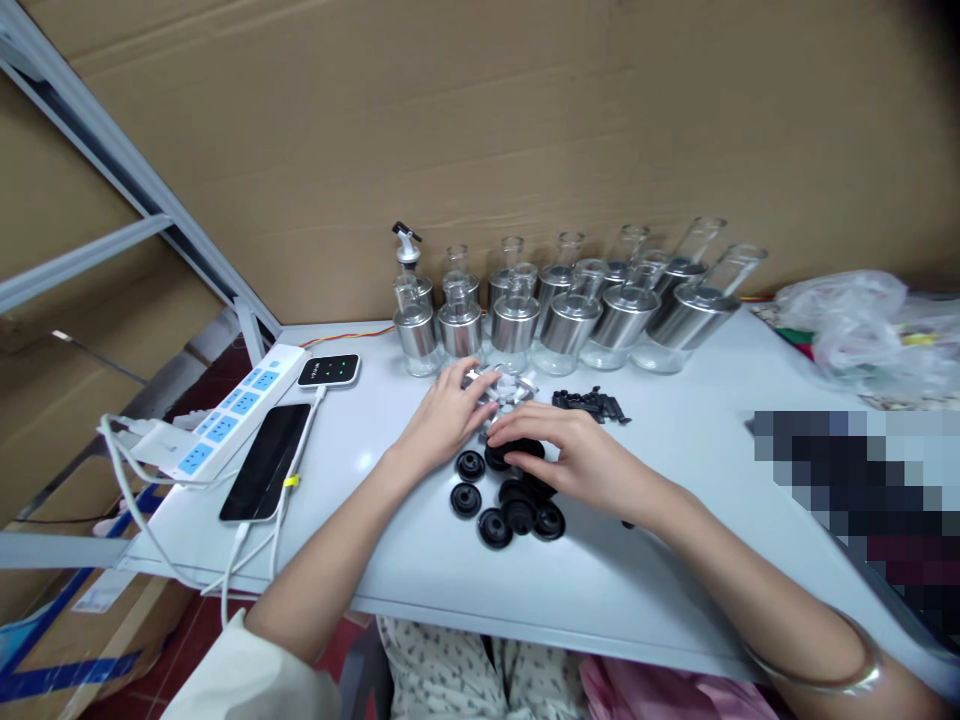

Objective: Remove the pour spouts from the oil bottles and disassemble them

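Observation:
My left hand (454, 410) reaches to the pile of silvery-white parts (514, 385), fingers apart over its left side. My right hand (555, 450) is curved over the upper part of a heap of round black parts (517, 510), its thumb and fingers apart; whether a piece is between them is hard to see. Separate black discs (466, 499) lie at the heap's left. Small black pieces (592, 404) form a pile to the right of the silvery one. Behind stand glass bottles with metal bands (514, 325), one topped by a spout (406, 243).
At the left of the table (420, 580) are a power strip (240, 410), a phone (266, 465), a small white-edged device (328, 370) and white cables. Plastic bags (862, 320) lie at the back right. Cardboard (480, 130) rises behind, beside a metal frame (112, 130).

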The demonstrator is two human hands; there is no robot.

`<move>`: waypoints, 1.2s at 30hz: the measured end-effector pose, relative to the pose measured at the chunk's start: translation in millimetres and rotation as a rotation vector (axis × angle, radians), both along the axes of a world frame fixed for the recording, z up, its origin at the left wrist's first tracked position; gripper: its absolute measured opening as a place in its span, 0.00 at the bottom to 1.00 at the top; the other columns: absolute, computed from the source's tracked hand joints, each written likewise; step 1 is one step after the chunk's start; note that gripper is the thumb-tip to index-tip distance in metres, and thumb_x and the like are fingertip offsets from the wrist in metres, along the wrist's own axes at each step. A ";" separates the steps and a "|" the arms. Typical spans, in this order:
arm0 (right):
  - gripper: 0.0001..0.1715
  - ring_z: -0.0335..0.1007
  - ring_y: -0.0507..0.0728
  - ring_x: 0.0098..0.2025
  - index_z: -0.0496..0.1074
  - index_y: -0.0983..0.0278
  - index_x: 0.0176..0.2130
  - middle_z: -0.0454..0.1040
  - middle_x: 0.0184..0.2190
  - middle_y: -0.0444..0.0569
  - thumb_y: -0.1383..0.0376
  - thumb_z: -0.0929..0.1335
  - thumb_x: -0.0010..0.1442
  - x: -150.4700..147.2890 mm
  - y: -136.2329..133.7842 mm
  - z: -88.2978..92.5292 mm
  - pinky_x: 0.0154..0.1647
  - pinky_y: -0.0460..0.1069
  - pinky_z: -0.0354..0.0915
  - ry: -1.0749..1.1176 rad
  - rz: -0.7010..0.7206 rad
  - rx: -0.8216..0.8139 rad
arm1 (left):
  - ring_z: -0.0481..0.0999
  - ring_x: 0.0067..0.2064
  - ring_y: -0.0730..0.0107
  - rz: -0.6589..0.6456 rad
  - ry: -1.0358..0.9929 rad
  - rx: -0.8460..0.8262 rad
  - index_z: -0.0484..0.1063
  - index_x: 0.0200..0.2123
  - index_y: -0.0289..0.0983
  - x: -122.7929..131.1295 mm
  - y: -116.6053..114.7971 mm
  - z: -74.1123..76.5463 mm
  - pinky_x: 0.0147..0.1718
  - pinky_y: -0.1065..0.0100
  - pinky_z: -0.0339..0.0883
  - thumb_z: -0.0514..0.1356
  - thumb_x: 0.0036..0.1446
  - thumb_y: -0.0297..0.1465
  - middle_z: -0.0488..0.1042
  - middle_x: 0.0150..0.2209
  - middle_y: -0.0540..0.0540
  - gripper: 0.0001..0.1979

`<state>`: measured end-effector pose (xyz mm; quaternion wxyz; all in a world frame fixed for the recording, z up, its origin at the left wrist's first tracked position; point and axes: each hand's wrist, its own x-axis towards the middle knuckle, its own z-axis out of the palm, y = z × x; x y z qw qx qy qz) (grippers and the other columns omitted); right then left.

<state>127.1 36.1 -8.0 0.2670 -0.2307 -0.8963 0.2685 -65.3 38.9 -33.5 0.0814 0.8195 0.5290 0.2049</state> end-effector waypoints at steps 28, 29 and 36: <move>0.15 0.73 0.55 0.42 0.76 0.63 0.41 0.78 0.40 0.49 0.74 0.63 0.59 -1.7 0.5 -2.8 0.46 0.51 0.69 -0.075 -0.003 0.023 | 0.60 0.59 0.56 -0.012 0.052 -0.026 0.58 0.57 0.41 0.2 -1.9 3.4 0.55 0.53 0.61 0.49 0.64 0.36 0.56 0.56 0.39 0.19; 0.16 0.73 0.55 0.42 0.76 0.63 0.42 0.78 0.40 0.50 0.74 0.63 0.60 -1.2 0.8 -3.2 0.46 0.52 0.69 -0.089 -0.023 0.030 | 0.60 0.58 0.57 -0.013 0.050 -0.018 0.58 0.57 0.41 0.0 -1.6 2.7 0.55 0.53 0.61 0.49 0.64 0.36 0.56 0.56 0.39 0.19; 0.19 0.71 0.56 0.44 0.76 0.64 0.43 0.77 0.40 0.51 0.76 0.61 0.59 -2.3 -1.7 -4.3 0.46 0.52 0.69 -0.102 0.023 0.051 | 0.61 0.58 0.57 0.004 0.063 -0.026 0.58 0.57 0.41 1.3 -1.9 2.9 0.54 0.53 0.62 0.50 0.63 0.35 0.57 0.56 0.40 0.19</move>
